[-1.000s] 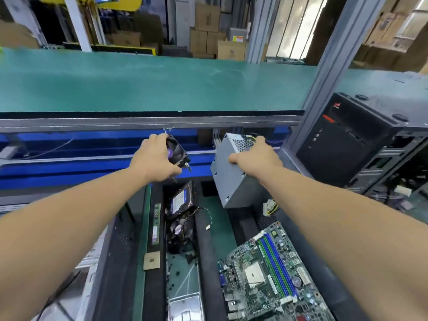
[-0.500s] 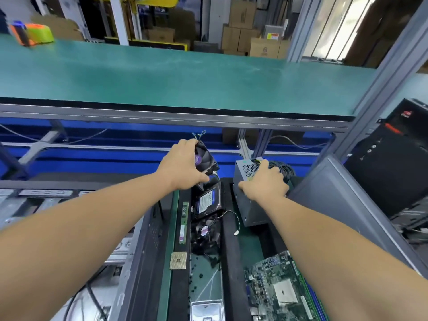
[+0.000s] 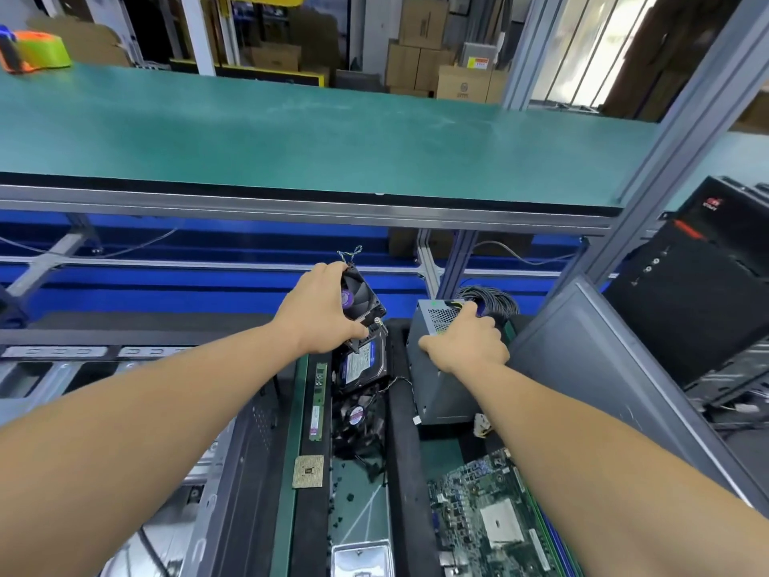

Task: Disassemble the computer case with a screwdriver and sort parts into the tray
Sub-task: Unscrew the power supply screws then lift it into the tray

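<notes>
My left hand [image 3: 316, 316] is clamped on the fan [image 3: 360, 295], fingers over its top corner and thumb under the lower one, holding it clear above the hard drive [image 3: 361, 364] in the tray [image 3: 401, 410]. Judgement: the fan is light, with a stiff plastic frame; grip the frame corners, never the blades. Its short wires [image 3: 348, 255] stick up at 12 o'clock and could snag.

My right hand [image 3: 468, 341] is wrapped over the top far edge of the power supply [image 3: 437, 393], which stands on end in the tray's right-hand lane. Judgement: a heavy, rigid metal box with smooth sides, likely slippery; the edge grip suits steadying more than lifting. Its cable bundle [image 3: 491, 295] piles up at 1 o'clock from the hand and is floppy.

Outward from the left hand: at 6 o'clock the hard drive leans in the middle lane, a second fan [image 3: 355, 416] below it. At 7 o'clock lies a memory stick [image 3: 317, 403], then a processor chip [image 3: 308, 471], which is fragile. The circuit board [image 3: 495, 522] lies at 6 o'clock from the right hand.

Room: a grey panel [image 3: 616, 385] leans just beside the power supply at 3 o'clock, tight there. The rail of the green worktop [image 3: 291, 139] runs overhead at 12 o'clock. The middle lane is crowded. Whether the power supply's base rests flat I cannot tell.
</notes>
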